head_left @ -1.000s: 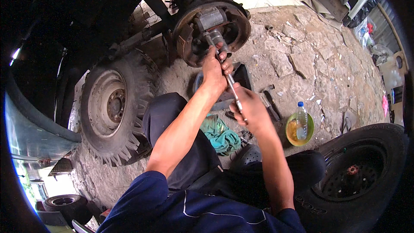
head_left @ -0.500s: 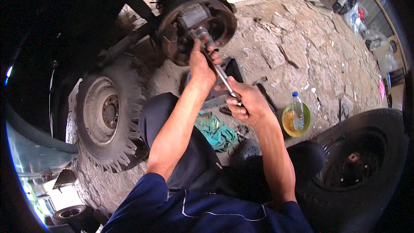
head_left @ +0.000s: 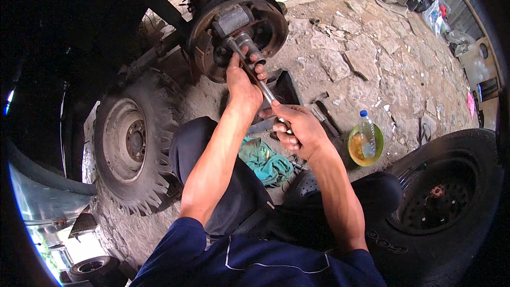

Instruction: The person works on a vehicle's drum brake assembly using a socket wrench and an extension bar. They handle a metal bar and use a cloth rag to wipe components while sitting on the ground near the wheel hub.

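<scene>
A long metal wrench slants from the brake assembly down toward me. My left hand closes round its upper part, beside the bare axle stub. The wrench's far end meets the backing plate next to the stub; how it fits there is too small to make out. Lower down, my right hand grips the near end of the wrench, thumb along the shaft. A rusty coil spring and a block-shaped brake part sit above the stub.
A treaded wheel stands at left and a large tyre lies at right. A green bowl holds a capped bottle. Near my knees lie a teal cloth, a dark tray and a hammer on rough stone ground.
My right hand has shifted slightly left and up along with the wrench's near end. My left hand stays round the shaft, a little further left. The whole view has shifted slightly.
</scene>
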Action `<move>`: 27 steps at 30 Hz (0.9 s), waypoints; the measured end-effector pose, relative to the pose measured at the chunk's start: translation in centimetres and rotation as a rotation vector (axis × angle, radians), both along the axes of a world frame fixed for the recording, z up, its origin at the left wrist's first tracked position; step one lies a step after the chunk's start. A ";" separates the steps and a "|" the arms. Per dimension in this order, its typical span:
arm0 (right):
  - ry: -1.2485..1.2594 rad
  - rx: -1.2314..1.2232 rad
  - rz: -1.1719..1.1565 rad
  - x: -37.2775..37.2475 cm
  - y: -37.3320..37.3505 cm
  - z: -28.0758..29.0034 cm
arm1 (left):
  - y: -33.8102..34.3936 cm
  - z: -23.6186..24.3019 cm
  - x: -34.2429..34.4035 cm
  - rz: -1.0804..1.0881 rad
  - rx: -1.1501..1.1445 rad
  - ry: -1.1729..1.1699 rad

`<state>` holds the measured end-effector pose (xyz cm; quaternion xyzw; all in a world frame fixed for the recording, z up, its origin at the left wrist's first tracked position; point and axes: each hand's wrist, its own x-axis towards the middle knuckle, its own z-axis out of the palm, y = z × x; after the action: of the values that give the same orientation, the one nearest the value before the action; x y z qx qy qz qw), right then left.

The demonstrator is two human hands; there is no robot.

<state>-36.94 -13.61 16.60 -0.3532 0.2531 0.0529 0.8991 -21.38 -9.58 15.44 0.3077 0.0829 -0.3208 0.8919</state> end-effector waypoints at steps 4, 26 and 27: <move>0.108 -1.071 -0.120 1.1 2.1 -0.9 | 0.3 -1.8 0.6 -0.017 0.037 -0.127; 0.327 -1.809 -0.125 1.1 5.3 -0.2 | -0.5 -1.1 0.7 0.014 0.131 -0.100; 0.356 -1.827 -0.168 1.4 5.6 -0.5 | -0.3 -0.9 0.6 0.012 0.141 -0.101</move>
<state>-35.59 -8.04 16.15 -0.8904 0.3551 -0.1786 0.2216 -20.74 -9.85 14.55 0.3851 0.0622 -0.2928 0.8730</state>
